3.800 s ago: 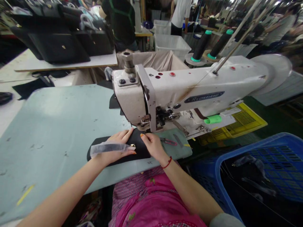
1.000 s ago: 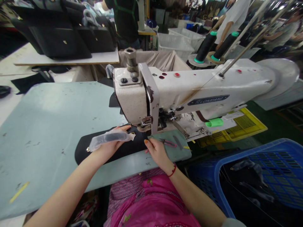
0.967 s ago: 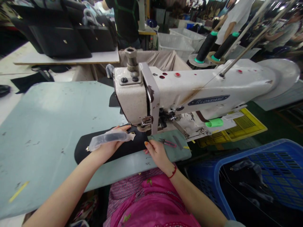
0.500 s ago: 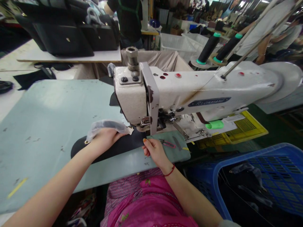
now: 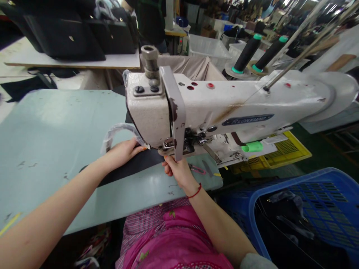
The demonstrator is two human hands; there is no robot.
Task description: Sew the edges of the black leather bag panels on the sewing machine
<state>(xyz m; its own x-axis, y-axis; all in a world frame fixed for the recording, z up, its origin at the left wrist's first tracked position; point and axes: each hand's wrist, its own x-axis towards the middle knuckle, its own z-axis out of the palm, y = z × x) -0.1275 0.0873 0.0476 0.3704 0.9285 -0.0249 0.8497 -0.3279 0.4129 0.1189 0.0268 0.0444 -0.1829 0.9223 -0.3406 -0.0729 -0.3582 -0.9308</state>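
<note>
A white industrial sewing machine head point(image 5: 151, 112) stands over the pale green table point(image 5: 56, 130). Under its presser foot point(image 5: 171, 149) runs a black leather panel point(image 5: 131, 166), its far end hidden by the machine. My left hand point(image 5: 122, 152) presses on the panel, and a loop of clear plastic film point(image 5: 119, 130) rises from beside the fingers. My right hand point(image 5: 178, 172) holds the panel's edge right by the presser foot. Pink-handled thread snips point(image 5: 198, 170) lie on the table just to the right of my right hand.
Several black handbags point(image 5: 64, 37) stand on a table behind the machine. Thread cones point(image 5: 246, 54) sit on top at the right. A blue basket point(image 5: 252, 220) holding black pieces stands at my right, beyond it a yellow crate point(image 5: 280, 149). A co-worker's torso point(image 5: 148, 15) shows at the back.
The black panel has slid further under the machine, and its metal fitting is no longer visible. Both hands have moved with it toward the presser foot, and the plastic film now arches up.
</note>
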